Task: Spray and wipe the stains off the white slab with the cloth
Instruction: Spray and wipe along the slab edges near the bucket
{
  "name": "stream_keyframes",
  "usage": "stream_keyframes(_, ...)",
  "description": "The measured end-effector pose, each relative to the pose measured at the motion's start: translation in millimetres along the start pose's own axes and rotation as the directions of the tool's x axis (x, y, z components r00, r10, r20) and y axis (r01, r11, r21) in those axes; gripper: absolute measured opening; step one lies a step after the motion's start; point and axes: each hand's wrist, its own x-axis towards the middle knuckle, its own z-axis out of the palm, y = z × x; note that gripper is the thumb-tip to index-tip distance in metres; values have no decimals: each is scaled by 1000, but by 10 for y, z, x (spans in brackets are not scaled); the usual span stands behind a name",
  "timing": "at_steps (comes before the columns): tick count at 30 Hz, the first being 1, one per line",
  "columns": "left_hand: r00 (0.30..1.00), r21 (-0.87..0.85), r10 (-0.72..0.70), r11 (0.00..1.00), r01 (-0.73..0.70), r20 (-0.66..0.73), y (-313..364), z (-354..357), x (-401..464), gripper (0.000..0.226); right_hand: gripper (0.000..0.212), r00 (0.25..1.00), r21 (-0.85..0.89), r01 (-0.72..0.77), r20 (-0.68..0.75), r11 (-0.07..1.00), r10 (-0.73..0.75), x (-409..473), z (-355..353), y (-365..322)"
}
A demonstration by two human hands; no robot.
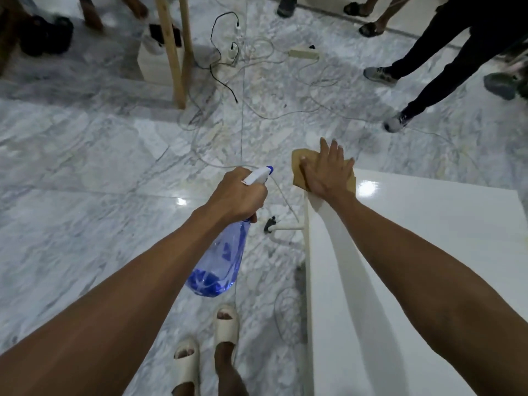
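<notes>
- Left of centre, the left hand (238, 192) is wrapped tight around the neck of a blue spray bottle (218, 264). The bottle hangs out over the floor, nozzle aimed toward the upper right, probably kept ready for another squirt.
- Right of centre, the right hand (328, 172) lies flat with fingers spread, pressing a tan cloth (298, 170) onto the far corner of the white slab (428, 252), likely to scrub with the whole palm.
- The slab fills the lower right, glossy, reflecting a ceiling light. No stains are clear from here.
- The room has a grey marble floor (85, 181) with loose cables (257, 81) at top centre, and other people's legs (428, 67) along the upper edge.
</notes>
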Motion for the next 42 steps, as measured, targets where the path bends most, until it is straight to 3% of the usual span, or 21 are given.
stream_keyframes(2,1000,17,16,1000,-16,15,-48,-1,66,39,75,996,-50,-60,63,997,63,105,105,-75)
stream_keyframes(12,994,-10,49,999,-48,94,-420,125,65,30,69,1000,-148,-1,-21,989,-3,3,241,-21)
stream_keyframes(18,990,-64,73,996,-66,120,-661,331,-69,40,67,1000,-182,0,-3,983,-1,-249,278,48)
stream_keyframes(24,982,-60,83,995,-74,170,-890,560,-420,36,69,1000,-247,-2,-14,969,-1,-839,361,147)
stream_keyframes(42,973,-74,89,994,-75,215,-1789,1311,-2049,30,70,1000,-177,14,-24,984,-18,-2887,723,617)
